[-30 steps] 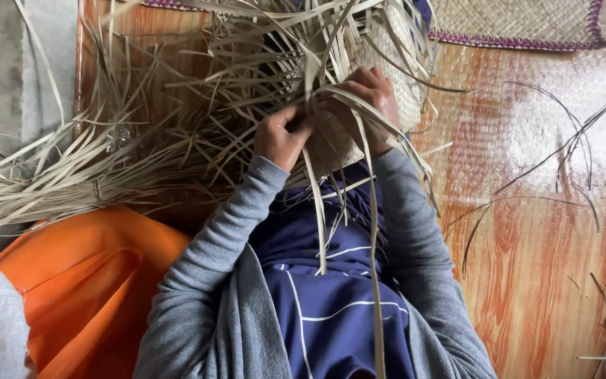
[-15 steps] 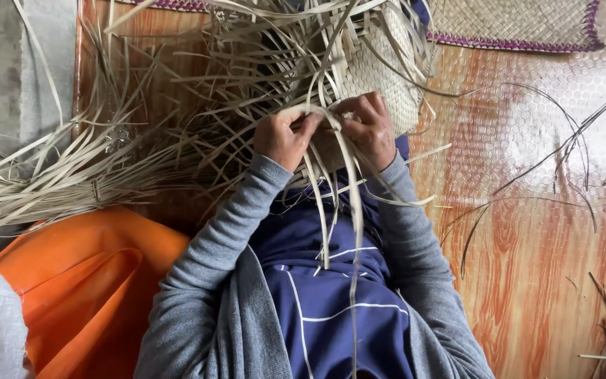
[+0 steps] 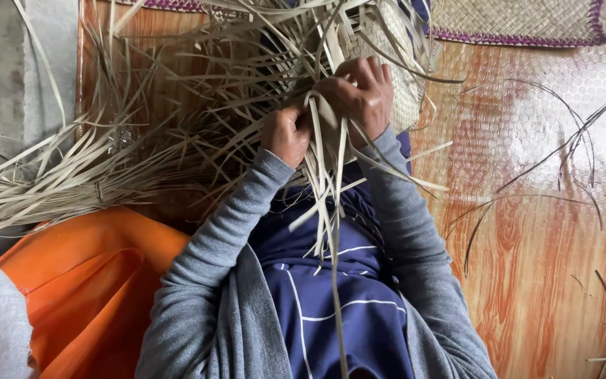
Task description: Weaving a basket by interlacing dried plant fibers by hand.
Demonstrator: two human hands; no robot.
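Straw-coloured woven piece [image 3: 395, 77], half finished, sits over the person's lap, loose strips [image 3: 331, 203] hanging down across the blue clothing. Left hand [image 3: 285, 135]: fingers closed, pinching strips at the work's lower edge. Right hand [image 3: 359, 95]: fingers curled over the weave, pressing strips down, just beside the left. Bundle of unworked strips [image 3: 57, 182] fans out to the left on the wood-pattern floor [image 3: 527, 267]. Orange cloth [image 3: 85, 288] lower left. Finished mat with purple edging [image 3: 520, 21] at top right.
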